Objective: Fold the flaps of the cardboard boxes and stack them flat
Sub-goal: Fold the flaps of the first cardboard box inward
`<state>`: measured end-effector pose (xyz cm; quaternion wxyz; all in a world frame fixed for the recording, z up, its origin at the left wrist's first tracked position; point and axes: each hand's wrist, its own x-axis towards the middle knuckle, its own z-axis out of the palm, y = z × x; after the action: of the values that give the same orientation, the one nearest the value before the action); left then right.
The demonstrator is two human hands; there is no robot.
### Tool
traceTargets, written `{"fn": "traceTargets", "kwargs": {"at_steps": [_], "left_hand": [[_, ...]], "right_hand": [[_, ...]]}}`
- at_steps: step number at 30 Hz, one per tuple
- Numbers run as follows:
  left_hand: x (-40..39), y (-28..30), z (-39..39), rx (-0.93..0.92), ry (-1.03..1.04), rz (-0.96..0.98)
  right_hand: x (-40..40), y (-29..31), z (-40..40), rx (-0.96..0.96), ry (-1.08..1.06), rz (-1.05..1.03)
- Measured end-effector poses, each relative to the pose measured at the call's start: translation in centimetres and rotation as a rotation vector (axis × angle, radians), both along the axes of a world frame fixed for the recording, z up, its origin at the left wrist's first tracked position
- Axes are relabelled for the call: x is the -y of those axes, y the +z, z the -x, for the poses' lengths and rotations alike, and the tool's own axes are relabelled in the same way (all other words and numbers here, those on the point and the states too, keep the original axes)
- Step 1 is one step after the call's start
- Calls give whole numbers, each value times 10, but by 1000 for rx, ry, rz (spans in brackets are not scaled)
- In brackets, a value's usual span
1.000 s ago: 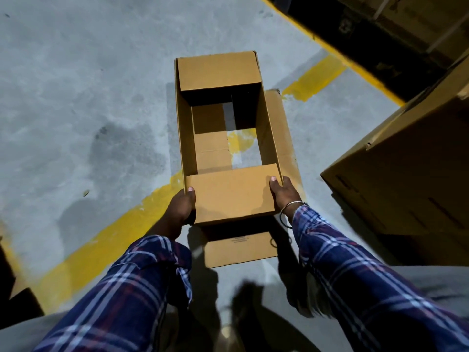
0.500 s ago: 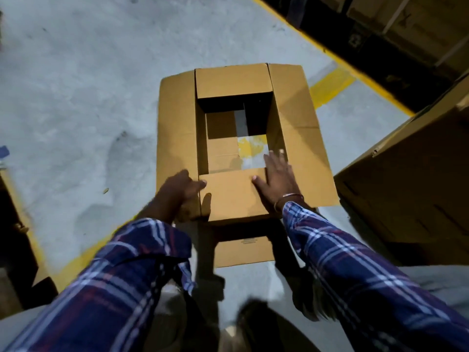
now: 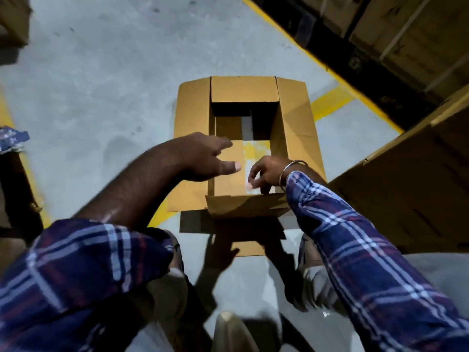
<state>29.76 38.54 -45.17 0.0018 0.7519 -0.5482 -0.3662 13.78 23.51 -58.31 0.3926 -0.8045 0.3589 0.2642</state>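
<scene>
An open brown cardboard box (image 3: 297,128) stands on the concrete floor with its left and right flaps spread outward and the far flap (image 3: 243,88) folded in. The near flap (image 3: 243,204) tilts toward me. Through the open bottom I see floor and yellow paint. My left hand (image 3: 203,158) hovers over the box's left side, fingers spread and holding nothing. My right hand (image 3: 266,174) reaches down inside the box by the near flap with fingers curled; I cannot tell if it touches the cardboard.
A large cardboard box (image 3: 406,194) stands close on the right. Stacked cartons (image 3: 406,29) sit on dark racking at the top right. Yellow floor lines (image 3: 327,102) run under and beyond the box. A blue cloth (image 3: 11,138) lies at the left edge.
Both hands have left the near flap. The left hand rose above the box, the right moved inside. The near flap has swung from folded inward to tilting toward me. The camera moved closer.
</scene>
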Motion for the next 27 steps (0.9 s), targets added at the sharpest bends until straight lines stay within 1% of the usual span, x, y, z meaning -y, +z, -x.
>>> {"fn": "traceTargets", "kwargs": {"at_steps": [2,3,6,9,11,15,18,23,27], "left_hand": [[-12,4,10,-22,-34,10],[-19,5,13,-58,-37,2],[-30,10,18,-164,-55,-69],[-23,8,19,-115,-85,-57],[-16,5,20,-59,-111,-42],[-7,-5,17,-14,-160,-87],[-5,-8,15,-4,-173,-106],[-8,-12,22,-13,-210,-122],[-8,-14,32,5,-224,-108]], "right_hand": [[-17,-10,-1,-117,135,-9],[-28,-21,-1,-156,164,11],[-58,-69,8,-159,184,176],[-74,-110,20,-170,256,328],[-79,-123,21,-164,226,366],[-81,-128,8,-206,232,374],[-81,-130,5,-196,243,384],[-95,-129,16,-209,174,322],[-119,-125,33,-272,224,287]]}}
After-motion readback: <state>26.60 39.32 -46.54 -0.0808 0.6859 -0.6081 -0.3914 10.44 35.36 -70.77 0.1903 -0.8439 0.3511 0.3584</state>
